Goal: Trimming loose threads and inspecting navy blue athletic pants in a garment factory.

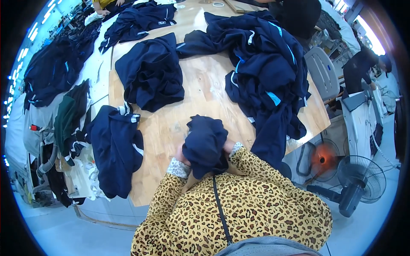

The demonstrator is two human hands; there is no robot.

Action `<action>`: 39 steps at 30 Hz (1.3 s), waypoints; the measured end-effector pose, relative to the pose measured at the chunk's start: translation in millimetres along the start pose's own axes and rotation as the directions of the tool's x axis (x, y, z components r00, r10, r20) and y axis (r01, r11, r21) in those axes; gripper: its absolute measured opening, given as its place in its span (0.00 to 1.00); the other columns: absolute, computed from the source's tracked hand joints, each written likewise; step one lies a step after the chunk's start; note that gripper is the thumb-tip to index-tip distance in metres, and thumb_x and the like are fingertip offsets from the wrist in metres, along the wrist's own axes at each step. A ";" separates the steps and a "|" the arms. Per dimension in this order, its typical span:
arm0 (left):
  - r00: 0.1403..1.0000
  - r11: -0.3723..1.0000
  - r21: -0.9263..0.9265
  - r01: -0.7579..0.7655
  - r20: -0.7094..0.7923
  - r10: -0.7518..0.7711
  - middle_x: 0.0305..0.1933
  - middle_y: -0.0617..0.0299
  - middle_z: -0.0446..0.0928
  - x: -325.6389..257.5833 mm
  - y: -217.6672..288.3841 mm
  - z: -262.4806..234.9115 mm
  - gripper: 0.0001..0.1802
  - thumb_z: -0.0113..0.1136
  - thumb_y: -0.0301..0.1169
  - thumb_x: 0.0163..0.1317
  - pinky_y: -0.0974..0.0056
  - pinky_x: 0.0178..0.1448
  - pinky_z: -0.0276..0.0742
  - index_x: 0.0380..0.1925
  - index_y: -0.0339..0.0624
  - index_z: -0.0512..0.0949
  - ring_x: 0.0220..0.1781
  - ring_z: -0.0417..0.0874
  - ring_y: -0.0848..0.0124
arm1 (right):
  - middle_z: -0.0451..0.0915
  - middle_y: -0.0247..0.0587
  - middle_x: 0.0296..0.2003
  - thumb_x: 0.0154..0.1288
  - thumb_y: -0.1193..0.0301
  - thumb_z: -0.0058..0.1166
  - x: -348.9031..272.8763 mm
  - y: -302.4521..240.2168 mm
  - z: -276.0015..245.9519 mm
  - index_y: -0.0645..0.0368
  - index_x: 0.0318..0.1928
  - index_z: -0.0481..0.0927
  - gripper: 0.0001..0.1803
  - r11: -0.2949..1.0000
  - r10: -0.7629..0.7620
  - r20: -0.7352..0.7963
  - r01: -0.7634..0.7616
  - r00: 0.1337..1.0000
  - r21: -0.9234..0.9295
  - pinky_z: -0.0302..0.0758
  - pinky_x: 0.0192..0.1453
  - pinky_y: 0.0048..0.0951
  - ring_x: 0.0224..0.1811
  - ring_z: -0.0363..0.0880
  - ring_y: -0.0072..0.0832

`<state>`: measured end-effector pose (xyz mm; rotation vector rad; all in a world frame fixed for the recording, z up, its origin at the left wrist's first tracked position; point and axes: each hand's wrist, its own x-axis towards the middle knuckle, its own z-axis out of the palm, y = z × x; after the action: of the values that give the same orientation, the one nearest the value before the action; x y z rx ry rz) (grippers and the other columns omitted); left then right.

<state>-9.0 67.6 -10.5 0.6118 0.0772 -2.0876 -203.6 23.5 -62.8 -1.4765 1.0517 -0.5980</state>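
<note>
Presently, left hand (183, 155) (eight o'clock) and right hand (229, 147) (three) are flanking cloth (206, 143), best supported evenly; fingers hidden, cannot tell if pinching.

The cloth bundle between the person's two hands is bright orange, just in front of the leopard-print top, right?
Not orange: the head view shows the cloth bundle is dark navy blue. It is between the left hand and right hand.
</note>
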 end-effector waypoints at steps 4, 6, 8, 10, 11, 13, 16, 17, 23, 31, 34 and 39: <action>0.885 0.934 0.354 -0.056 0.450 -0.117 0.47 0.56 0.76 -10.7 -4.6 55.1 0.20 0.55 0.33 0.62 0.65 0.53 0.73 0.50 0.32 0.69 0.47 0.78 0.68 | 0.77 0.53 0.40 0.46 0.67 0.58 -25.8 -65.6 -7.9 0.62 0.48 0.73 0.26 0.974 0.003 0.380 0.084 0.925 -0.212 0.72 0.52 0.34 0.44 0.76 0.45; 0.703 0.855 0.497 -0.146 0.660 -0.264 0.43 0.59 0.77 -25.9 16.7 104.9 0.17 0.57 0.31 0.61 0.69 0.49 0.72 0.45 0.29 0.70 0.43 0.78 0.72 | 0.77 0.53 0.38 0.46 0.68 0.57 -35.3 -93.7 -26.7 0.63 0.45 0.74 0.23 0.942 0.027 0.531 0.156 0.847 -0.297 0.73 0.51 0.34 0.42 0.76 0.45; 0.670 0.829 0.502 -0.245 0.706 -0.230 0.40 0.57 0.78 -49.6 37.3 124.7 0.12 0.57 0.27 0.59 0.68 0.48 0.72 0.38 0.28 0.74 0.42 0.77 0.72 | 0.78 0.54 0.36 0.46 0.68 0.56 -46.7 -122.3 -39.2 0.64 0.43 0.75 0.21 0.901 0.069 0.676 0.245 0.734 -0.358 0.74 0.49 0.34 0.40 0.77 0.45; 0.708 0.672 0.487 -0.558 0.702 0.078 0.41 0.50 0.78 -65.3 57.0 133.5 0.07 0.57 0.25 0.57 0.65 0.48 0.73 0.34 0.30 0.76 0.40 0.79 0.65 | 0.78 0.54 0.35 0.46 0.69 0.55 24.3 -184.5 -34.0 0.65 0.40 0.76 0.18 0.853 0.120 0.778 0.338 0.617 -0.399 0.75 0.47 0.34 0.39 0.77 0.45; 0.741 0.618 0.528 -0.582 0.657 0.138 0.41 0.48 0.77 -70.5 81.4 132.9 0.09 0.55 0.25 0.58 0.62 0.49 0.74 0.36 0.31 0.75 0.41 0.79 0.62 | 0.78 0.54 0.34 0.46 0.69 0.55 -4.1 -194.4 -81.3 0.65 0.38 0.77 0.17 0.822 0.167 0.809 0.374 0.563 -0.430 0.75 0.46 0.34 0.38 0.78 0.45; 0.767 0.550 0.555 -0.624 0.567 0.299 0.45 0.37 0.75 -74.7 121.9 128.7 0.16 0.56 0.40 0.61 0.44 0.53 0.73 0.38 0.38 0.72 0.46 0.78 0.48 | 0.79 0.54 0.32 0.46 0.70 0.54 -63.7 -207.4 -115.4 0.66 0.36 0.78 0.15 0.759 0.253 0.872 0.473 0.420 -0.448 0.76 0.44 0.34 0.36 0.78 0.45; 0.700 0.464 0.623 -0.630 0.196 0.687 0.38 0.37 0.76 -95.5 154.2 151.8 0.18 0.51 0.42 0.63 0.46 0.48 0.74 0.27 0.36 0.70 0.37 0.79 0.54 | 0.80 0.54 0.29 0.46 0.71 0.53 -36.9 -261.2 -129.6 0.67 0.32 0.80 0.13 0.678 0.382 0.901 0.599 0.207 -0.426 0.78 0.41 0.34 0.33 0.79 0.46; 0.506 0.319 0.396 -0.861 0.729 0.461 0.30 0.50 0.75 -103.3 165.8 166.5 0.17 0.51 0.40 0.62 0.44 0.57 0.66 0.20 0.39 0.68 0.35 0.75 0.62 | 0.80 0.54 0.28 0.46 0.71 0.53 -34.6 -276.9 -120.1 0.68 0.30 0.80 0.12 0.656 0.433 0.894 0.640 0.117 -0.401 0.78 0.41 0.34 0.33 0.79 0.46; 0.732 -0.929 0.246 -0.276 0.681 -0.037 0.26 0.56 0.69 -155.2 168.3 228.1 0.07 0.61 0.26 0.52 0.61 0.47 0.64 0.29 0.36 0.75 0.39 0.69 0.58 | 0.73 0.52 0.52 0.50 0.70 0.56 -55.7 -283.3 -172.0 0.58 0.47 0.79 0.21 0.108 0.363 0.444 0.436 0.819 -0.893 0.73 0.54 0.37 0.49 0.76 0.45; 0.560 -0.947 0.288 -0.145 0.812 0.161 0.26 0.57 0.75 -176.1 203.2 237.8 0.04 0.58 0.21 0.55 0.66 0.25 0.70 0.31 0.34 0.75 0.22 0.76 0.69 | 0.78 0.39 0.26 0.49 0.65 0.59 -100.0 -331.3 -168.1 0.61 0.25 0.78 0.11 0.185 -0.122 0.792 0.798 0.598 -0.574 0.68 0.58 0.42 0.41 0.79 0.38; 0.235 -0.966 0.196 -0.169 0.960 0.153 0.29 0.58 0.76 -164.6 202.2 253.9 0.06 0.53 0.21 0.60 0.68 0.33 0.72 0.38 0.36 0.75 0.28 0.77 0.71 | 0.81 0.37 0.38 0.42 0.67 0.58 -155.1 -361.3 -146.0 0.61 0.31 0.80 0.14 -0.384 -0.685 0.683 0.672 0.252 -0.633 0.67 0.57 0.39 0.45 0.77 0.32; 0.314 -0.923 0.381 -0.058 0.884 0.345 0.28 0.56 0.73 -163.7 218.7 228.5 0.05 0.56 0.23 0.58 0.70 0.34 0.70 0.34 0.34 0.75 0.28 0.75 0.69 | 0.74 0.32 0.24 0.40 0.67 0.59 -121.6 -358.0 -151.3 0.57 0.18 0.76 0.08 -0.125 -0.424 0.770 0.811 0.477 -0.571 0.54 0.59 0.66 0.50 0.74 0.35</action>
<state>149.7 5.0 302.1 1.2965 -1.9707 0.3034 -290.2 26.9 335.1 -3.2107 0.1025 -0.2514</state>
